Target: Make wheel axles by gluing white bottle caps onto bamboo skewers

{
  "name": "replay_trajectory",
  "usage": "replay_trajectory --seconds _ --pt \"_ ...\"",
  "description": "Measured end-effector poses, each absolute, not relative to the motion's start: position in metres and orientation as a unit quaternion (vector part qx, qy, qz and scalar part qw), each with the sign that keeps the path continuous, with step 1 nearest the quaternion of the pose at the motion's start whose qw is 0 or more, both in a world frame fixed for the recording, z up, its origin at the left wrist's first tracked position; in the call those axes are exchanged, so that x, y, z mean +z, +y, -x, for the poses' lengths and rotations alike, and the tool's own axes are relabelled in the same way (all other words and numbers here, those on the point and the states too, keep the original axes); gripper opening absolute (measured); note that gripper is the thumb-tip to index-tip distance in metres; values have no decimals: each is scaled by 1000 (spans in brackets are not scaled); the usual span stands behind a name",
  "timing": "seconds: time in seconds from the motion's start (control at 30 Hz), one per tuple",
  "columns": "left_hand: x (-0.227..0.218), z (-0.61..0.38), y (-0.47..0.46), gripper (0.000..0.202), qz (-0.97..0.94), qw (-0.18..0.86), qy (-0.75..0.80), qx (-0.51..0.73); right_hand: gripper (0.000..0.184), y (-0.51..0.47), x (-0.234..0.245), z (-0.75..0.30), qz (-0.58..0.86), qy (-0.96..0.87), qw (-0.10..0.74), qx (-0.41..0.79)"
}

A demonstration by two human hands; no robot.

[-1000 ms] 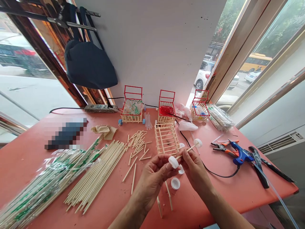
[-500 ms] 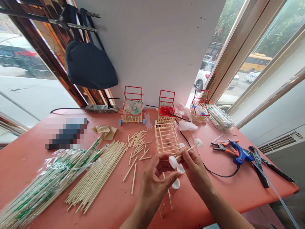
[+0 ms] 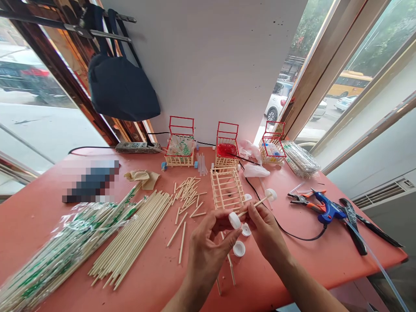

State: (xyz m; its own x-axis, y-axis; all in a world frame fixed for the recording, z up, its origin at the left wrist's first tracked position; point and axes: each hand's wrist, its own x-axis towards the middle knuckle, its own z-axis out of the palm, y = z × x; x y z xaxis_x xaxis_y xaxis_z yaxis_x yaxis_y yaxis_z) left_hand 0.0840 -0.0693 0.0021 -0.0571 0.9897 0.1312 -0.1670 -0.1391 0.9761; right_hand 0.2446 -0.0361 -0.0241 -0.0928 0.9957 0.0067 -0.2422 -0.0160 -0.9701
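In my right hand (image 3: 264, 225) is a short wooden stick (image 3: 259, 203), pinched between thumb and fingers. A white bottle cap (image 3: 271, 195) sits on its far right end. My left hand (image 3: 211, 234) has its thumb and fingers closed round another white bottle cap (image 3: 234, 220) at the stick's near end; whether that cap is fixed to the stick I cannot tell. Below the hands, a loose cap (image 3: 239, 249) and a smaller white cap piece (image 3: 246, 229) lie on the table. Just beyond the hands lies a frame of wooden sticks (image 3: 227, 188).
Long sticks (image 3: 133, 238) and short cut sticks (image 3: 186, 195) lie left. Three small stick carts with red handles, one holding a red container (image 3: 226, 150), stand at the back. A blue glue gun (image 3: 329, 210) with its cord and pliers (image 3: 302, 199) lie right on the red table (image 3: 152, 290).
My left hand has shifted slightly left and down with its cap, showing more of the loose caps below. The right hand has barely moved.
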Motion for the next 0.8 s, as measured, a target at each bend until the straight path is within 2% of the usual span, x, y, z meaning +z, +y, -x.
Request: replay_trajectory --seconds 0.53,0.8 --pt "3 -83 -70 22 -450 541 409 580 32 -37 -24 -244 415 -474 524 573" --pt "0 -81 -67 28 -393 637 343 568 33 -36 -19 -243 409 -436 531 601"
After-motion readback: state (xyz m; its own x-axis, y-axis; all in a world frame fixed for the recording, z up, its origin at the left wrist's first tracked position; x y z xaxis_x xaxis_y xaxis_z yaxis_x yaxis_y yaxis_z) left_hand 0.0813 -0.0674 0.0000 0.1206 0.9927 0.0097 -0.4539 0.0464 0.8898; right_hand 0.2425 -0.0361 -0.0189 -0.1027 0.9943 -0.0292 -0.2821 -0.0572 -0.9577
